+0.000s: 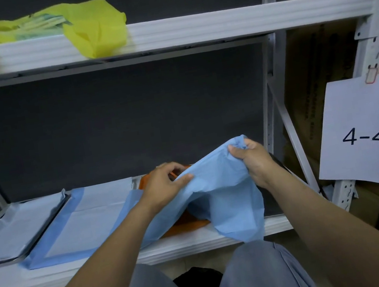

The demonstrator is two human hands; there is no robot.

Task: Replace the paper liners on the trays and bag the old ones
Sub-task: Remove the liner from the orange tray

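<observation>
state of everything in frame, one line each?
blue sheet: crumpled, lifted off shelf
left hand: pinches its edge
right hand: grips its bunched corner
orange item: under the sheet, mostly hidden
bordered pad: flat, spread out
tray: lined
yellow bag: slumped on upper shelf

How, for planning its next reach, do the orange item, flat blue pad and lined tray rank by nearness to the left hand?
1. Orange item, right beneath the left hand.
2. Flat blue pad, to its left.
3. Lined tray, far left of shelf.
</observation>
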